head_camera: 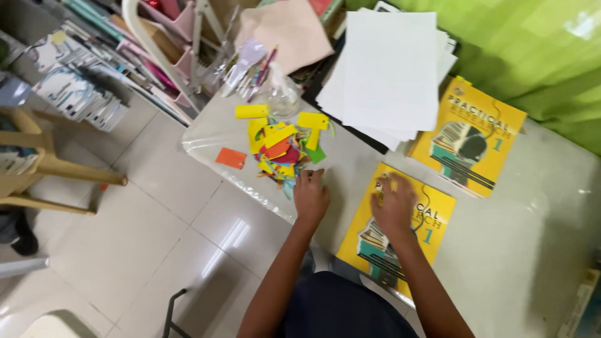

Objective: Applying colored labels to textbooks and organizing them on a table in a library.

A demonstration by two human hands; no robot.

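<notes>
Fingers of my left hand lie loosely spread, holding nothing, tips touching the near edge of the coloured paper scraps. My right hand rests flat and empty on the near yellow book. Scraps sit heaped and unsorted on the table, one orange piece apart; sorting looks barely begun.

I see a second yellow book lying far right on the grey table, beside a stack of white paper. Farther left a clear jar stands by some pens, with a pink sheet behind them. On the tiled floor to the left I make out a wooden stool and stacked booklets.
</notes>
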